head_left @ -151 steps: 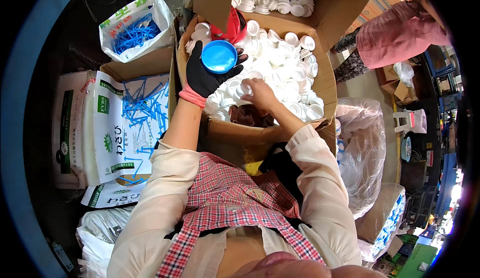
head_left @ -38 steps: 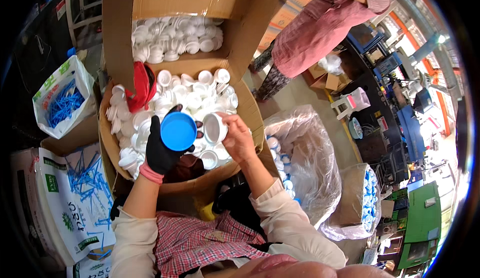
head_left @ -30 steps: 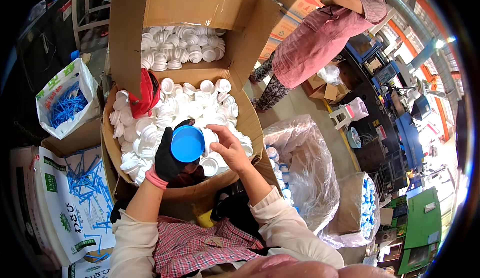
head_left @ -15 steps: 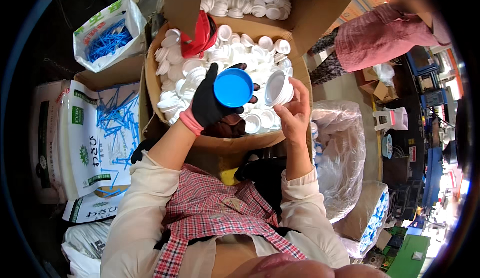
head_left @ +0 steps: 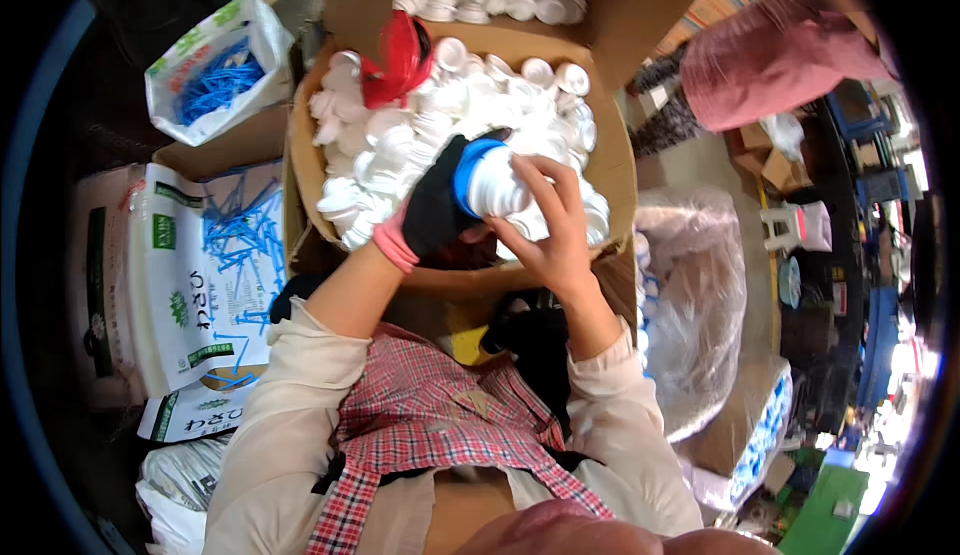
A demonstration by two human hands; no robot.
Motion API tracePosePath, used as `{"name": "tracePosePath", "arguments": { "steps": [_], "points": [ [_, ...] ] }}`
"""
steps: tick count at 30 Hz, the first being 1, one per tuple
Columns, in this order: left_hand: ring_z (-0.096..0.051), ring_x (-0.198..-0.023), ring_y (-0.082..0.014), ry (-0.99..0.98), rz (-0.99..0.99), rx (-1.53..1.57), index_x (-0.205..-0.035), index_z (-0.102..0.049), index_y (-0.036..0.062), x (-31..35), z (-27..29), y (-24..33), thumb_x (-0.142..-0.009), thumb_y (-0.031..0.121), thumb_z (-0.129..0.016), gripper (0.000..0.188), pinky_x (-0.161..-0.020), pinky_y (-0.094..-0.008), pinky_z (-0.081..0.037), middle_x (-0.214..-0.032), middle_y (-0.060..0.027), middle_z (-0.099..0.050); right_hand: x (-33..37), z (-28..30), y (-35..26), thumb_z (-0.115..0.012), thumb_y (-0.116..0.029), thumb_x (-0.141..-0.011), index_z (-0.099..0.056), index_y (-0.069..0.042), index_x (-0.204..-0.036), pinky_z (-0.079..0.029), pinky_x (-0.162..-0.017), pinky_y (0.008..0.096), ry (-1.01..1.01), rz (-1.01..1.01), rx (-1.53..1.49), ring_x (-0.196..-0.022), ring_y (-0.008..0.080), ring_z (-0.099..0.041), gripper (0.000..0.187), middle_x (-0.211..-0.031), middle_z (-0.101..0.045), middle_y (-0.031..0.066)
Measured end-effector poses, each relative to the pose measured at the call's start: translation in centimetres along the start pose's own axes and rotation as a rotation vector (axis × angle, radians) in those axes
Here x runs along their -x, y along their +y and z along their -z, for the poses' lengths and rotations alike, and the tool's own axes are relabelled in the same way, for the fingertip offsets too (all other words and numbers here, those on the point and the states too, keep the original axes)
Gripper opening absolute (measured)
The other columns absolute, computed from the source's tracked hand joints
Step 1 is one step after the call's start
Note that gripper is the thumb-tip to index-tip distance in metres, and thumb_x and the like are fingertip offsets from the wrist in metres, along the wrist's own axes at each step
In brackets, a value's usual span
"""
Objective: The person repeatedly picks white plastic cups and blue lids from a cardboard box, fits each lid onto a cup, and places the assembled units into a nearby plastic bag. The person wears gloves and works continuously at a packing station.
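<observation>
My left hand (head_left: 430, 213), in a black glove with a pink cuff, grips a round blue plastic lid (head_left: 465, 173). A white stepped plastic cap (head_left: 498, 183) sits against the lid's open face, tilted toward the right. My bare right hand (head_left: 556, 227) has thumb and fingers closed around that cap. Both hands are over a cardboard box (head_left: 618, 145) heaped with loose white plastic caps (head_left: 520, 110). The glove hides part of the lid, and the left fingertips are mostly out of sight behind it.
A red plastic object (head_left: 398, 60) lies on the heap's far left. White bags with thin blue plastic pieces (head_left: 240, 235) stand at left. Clear plastic sheeting (head_left: 695, 305) lines a container at right. Beyond it, a person in a pink top (head_left: 770, 65) stands at upper right.
My right hand has moved left, bringing the white cap up to the blue lid. The left hand has turned the lid from facing up to facing right.
</observation>
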State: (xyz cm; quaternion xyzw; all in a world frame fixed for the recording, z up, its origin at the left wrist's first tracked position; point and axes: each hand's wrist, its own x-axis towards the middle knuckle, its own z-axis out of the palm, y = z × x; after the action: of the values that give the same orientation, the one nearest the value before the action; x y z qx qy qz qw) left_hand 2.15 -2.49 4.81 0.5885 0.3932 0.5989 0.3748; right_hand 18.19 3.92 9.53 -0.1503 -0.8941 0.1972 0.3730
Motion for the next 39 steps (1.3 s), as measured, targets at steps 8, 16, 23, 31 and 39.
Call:
{"name": "tracePosePath", "arguments": {
  "steps": [8,16,23,31,39],
  "points": [
    [-0.05,-0.119,-0.0245,0.1,-0.036,-0.063,-0.137,-0.039,0.0006,-0.1,0.6,0.5,-0.076,0.013,-0.074,0.072,-0.1,-0.0346,-0.04,-0.133,-0.0133,-0.049,-0.1,-0.1,-0.2,-0.076,-0.003,-0.065,-0.056,-0.008,-0.126,-0.047,-0.081,0.0364,-0.072,-0.034,0.011,-0.104,0.031,-0.05,0.065,-0.121,-0.05,0.0143],
    [-0.05,-0.119,-0.0259,0.101,-0.142,-0.209,-0.137,-0.04,0.0026,-0.2,0.8,-1.0,-0.072,0.013,-0.078,0.076,-0.101,-0.0359,-0.04,-0.134,-0.0135,-0.047,-0.2,-0.1,-0.4,-0.076,-0.001,-0.063,-0.057,-0.008,-0.125,-0.047,-0.082,0.0371,-0.067,-0.036,0.005,-0.105,0.031,-0.05,0.065,-0.121,-0.049,0.0143],
    [-0.055,-0.108,-0.0169,0.064,0.389,0.481,-0.139,-0.038,0.0044,0.3,1.0,0.6,-0.078,0.014,-0.073,0.072,-0.092,-0.0309,-0.047,-0.125,-0.0076,-0.053,0.1,-0.4,0.3,-0.078,-0.001,-0.06,-0.057,-0.009,-0.125,-0.046,-0.084,0.0377,-0.088,-0.035,0.031,-0.103,0.0317,-0.049,0.068,-0.121,-0.049,0.0141],
    [-0.056,-0.103,-0.0148,0.024,0.375,0.626,-0.141,-0.037,0.004,0.5,0.3,1.8,-0.08,0.015,-0.07,0.07,-0.086,-0.0292,-0.05,-0.122,-0.008,-0.054,0.7,0.1,1.6,-0.085,-0.017,-0.067,-0.037,0.0,-0.138,-0.038,-0.102,0.0366,-0.145,-0.585,-0.865,-0.12,0.0233,-0.049,0.088,-0.127,-0.051,0.0126],
    [-0.052,-0.116,-0.021,0.079,0.272,0.267,-0.136,-0.042,-0.0017,0.9,1.7,-4.6,-0.08,0.018,-0.071,0.066,-0.101,-0.0354,-0.04,-0.127,-0.0111,-0.054,1.1,-0.1,3.0,-0.086,-0.013,-0.065,-0.044,0.001,-0.128,-0.043,-0.096,0.0331,-0.069,-0.583,-0.683,-0.108,0.0184,-0.053,0.076,-0.115,-0.055,0.0088]
  ]
}}
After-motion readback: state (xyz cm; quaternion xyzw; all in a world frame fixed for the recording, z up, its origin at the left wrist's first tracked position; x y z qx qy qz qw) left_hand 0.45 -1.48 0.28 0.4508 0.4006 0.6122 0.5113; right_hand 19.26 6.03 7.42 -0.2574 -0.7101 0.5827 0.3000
